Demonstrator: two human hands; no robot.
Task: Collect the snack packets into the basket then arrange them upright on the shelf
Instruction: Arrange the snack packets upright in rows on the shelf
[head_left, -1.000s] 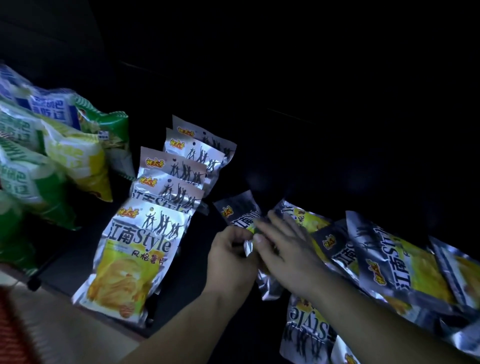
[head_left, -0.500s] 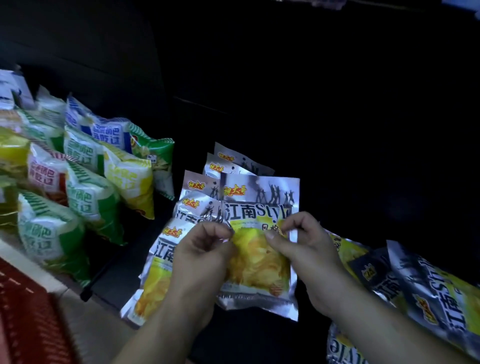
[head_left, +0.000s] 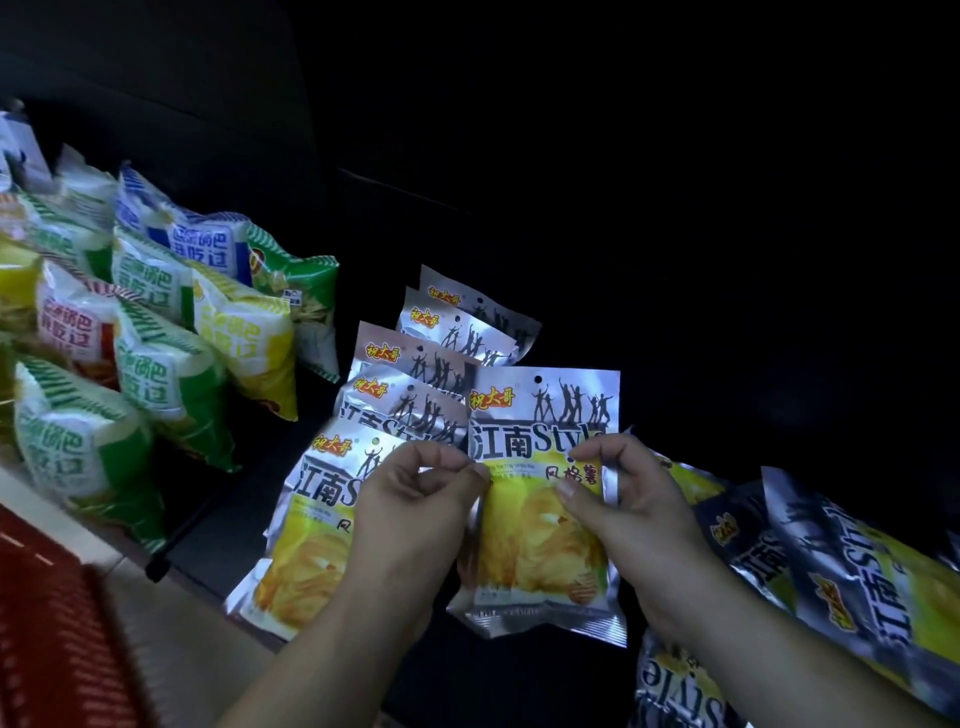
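- Dark shelving is swallowing most of the background, and only the black shelf floor (head_left: 244, 504) near its front edge is catching any light
- Both hands are holding one silver foil snack packet with yellow crisps printed on it (head_left: 540, 519) upright above that floor, its printed face turning towards the camera and its long axis running top to bottom
- Left hand (head_left: 410, 519) is pinching the packet's left edge between thumb and forefinger, with the other fingers curling in; right hand (head_left: 639, 514) is pinching the right edge the same way
- A file of matching silver packets (head_left: 415, 374) is leaning one behind another just left of the held one, and its front packet is partly hiding behind the left hand
- Judging from this, the coming move is probably taking the held packet leftwards into that file, which is lying nearer the left hand than the right
- More of the same packets are lying flat in a loose heap (head_left: 857, 587) at the right, not yet stood up
- Puffed green, yellow and white bags (head_left: 171, 384) are standing further left, and a red slotted plastic basket (head_left: 47, 639) is showing at the lower left corner
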